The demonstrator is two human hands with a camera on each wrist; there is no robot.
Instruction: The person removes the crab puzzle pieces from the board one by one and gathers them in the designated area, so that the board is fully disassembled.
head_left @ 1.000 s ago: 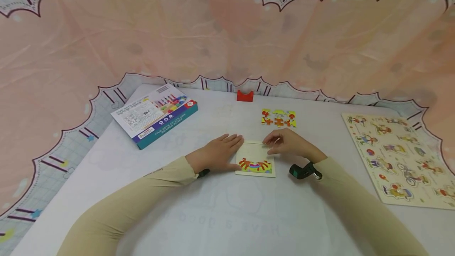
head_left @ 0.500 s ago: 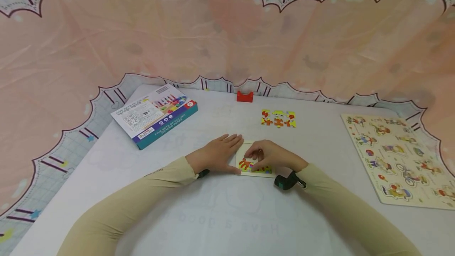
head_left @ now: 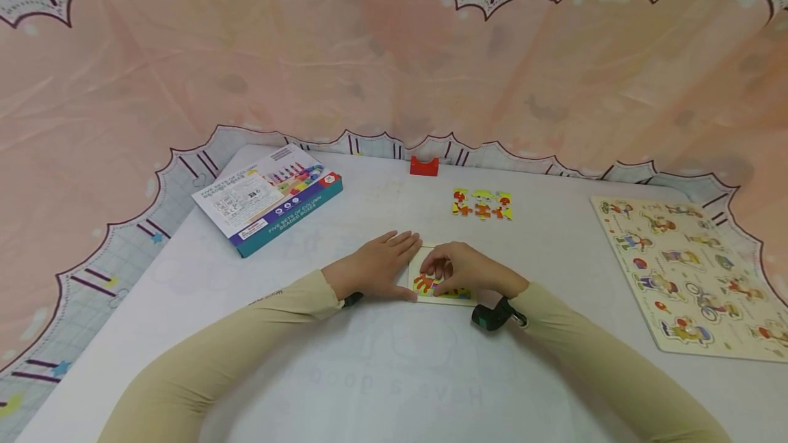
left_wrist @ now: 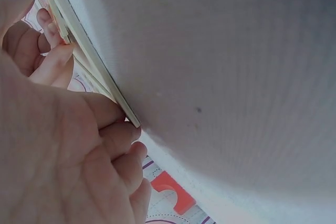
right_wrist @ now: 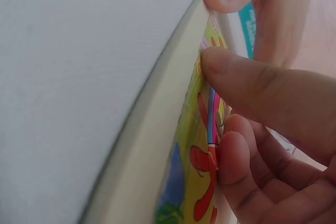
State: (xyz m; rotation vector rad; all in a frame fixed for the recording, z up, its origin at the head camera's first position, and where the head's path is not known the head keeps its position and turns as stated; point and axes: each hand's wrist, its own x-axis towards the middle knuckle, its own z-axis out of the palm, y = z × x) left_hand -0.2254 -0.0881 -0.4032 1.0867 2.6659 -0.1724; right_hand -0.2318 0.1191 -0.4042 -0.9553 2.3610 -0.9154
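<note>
A small wooden puzzle tray (head_left: 458,302) lies in front of me, with a row of bright picture pieces (head_left: 424,284) along its near side. My left hand (head_left: 375,266) lies along the tray's left edge, fingers extended, thumb at the near left corner. Over the row, my right hand (head_left: 473,269) pinches a middle puzzle piece (right_wrist: 214,114), thumb on its near edge and fingertips on its far edge. The hand covers part of the tray in the head view. Beyond the tray lie several interlocking yellow and orange puzzle pieces (head_left: 483,210).
A teal-sided toy box (head_left: 271,200) lies at the back left. A red notched block (head_left: 424,167) stands at the table's far edge. On the right is a large picture board (head_left: 683,279). A patterned curtain (head_left: 369,67) hangs behind the white table (head_left: 345,374).
My right hand has come left and nearer, from the tray's far right edge down onto the picture row, its thumb and fingers closing on a piece. The left hand has stayed put.
</note>
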